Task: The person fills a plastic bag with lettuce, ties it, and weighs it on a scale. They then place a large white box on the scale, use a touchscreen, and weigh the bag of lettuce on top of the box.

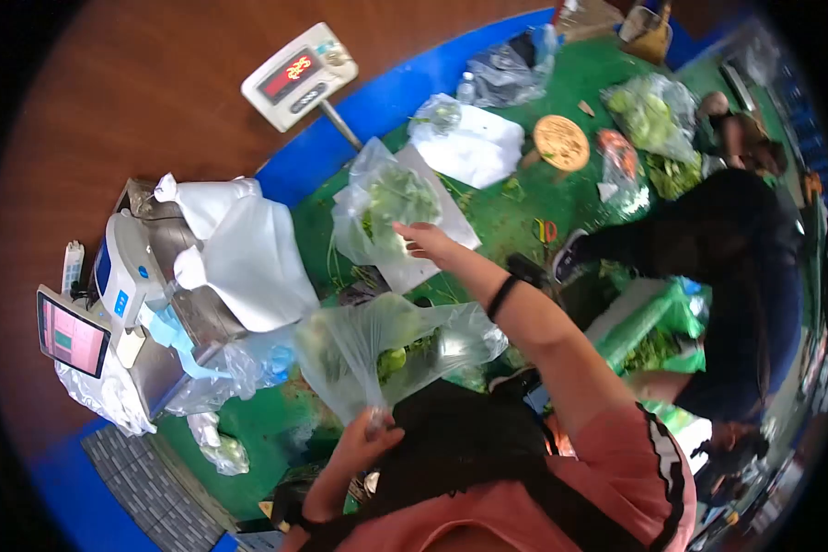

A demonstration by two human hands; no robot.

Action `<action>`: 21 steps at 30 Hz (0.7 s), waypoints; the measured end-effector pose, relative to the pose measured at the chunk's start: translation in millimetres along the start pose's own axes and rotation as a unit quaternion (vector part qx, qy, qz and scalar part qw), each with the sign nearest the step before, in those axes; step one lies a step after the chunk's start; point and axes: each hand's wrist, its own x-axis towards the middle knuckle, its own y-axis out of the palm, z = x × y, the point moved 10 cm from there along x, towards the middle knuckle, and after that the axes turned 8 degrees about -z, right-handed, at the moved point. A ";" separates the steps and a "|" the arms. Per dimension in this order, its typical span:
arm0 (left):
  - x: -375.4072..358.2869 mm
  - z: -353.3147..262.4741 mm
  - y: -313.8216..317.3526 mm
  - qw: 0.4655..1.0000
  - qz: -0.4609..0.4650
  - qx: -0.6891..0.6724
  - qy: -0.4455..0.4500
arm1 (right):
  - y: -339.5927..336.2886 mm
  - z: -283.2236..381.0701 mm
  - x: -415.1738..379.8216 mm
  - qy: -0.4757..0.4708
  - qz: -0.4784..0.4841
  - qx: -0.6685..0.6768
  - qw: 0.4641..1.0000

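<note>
My left hand [366, 440] is closed around the gathered neck of a clear plastic bag [350, 345]. Green vegetables [393, 361] show through that bag's film. Farther up, my right hand [420, 241] reaches out with fingers apart, right at the edge of a second clear bag [391, 198] of leafy greens. This second bag rests on the pale platform [455, 225] of a scale. The scale's display head [301, 78] stands on a post and shows red digits, too blurred to read.
At left, white plastic bags [248, 253] lie on a metal counter beside a label scale [124, 276] and a screen [74, 331]. A round wooden stool [561, 143], bagged lettuce [649, 110] and bagged carrots [618, 156] are at upper right. A person in dark clothes [745, 276] bends over greens at right.
</note>
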 end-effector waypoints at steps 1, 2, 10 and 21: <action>5.3 18.9 -20.6 0.998 -0.021 -0.019 -0.050 | 33.1 4.5 42.4 0.047 0.006 -0.009 0.999; 12.8 33.9 -40.1 0.993 -0.041 -0.037 -0.102 | 50.6 1.4 93.7 0.054 -0.047 -0.013 0.997; 77.9 57.2 -131.2 0.973 -0.102 -0.176 -0.109 | 110.2 15.4 246.0 -0.052 -0.023 0.266 0.962; 218.6 -89.2 -112.0 0.836 0.040 -0.533 0.120 | -114.9 126.2 -178.8 -0.243 -0.169 -0.451 0.842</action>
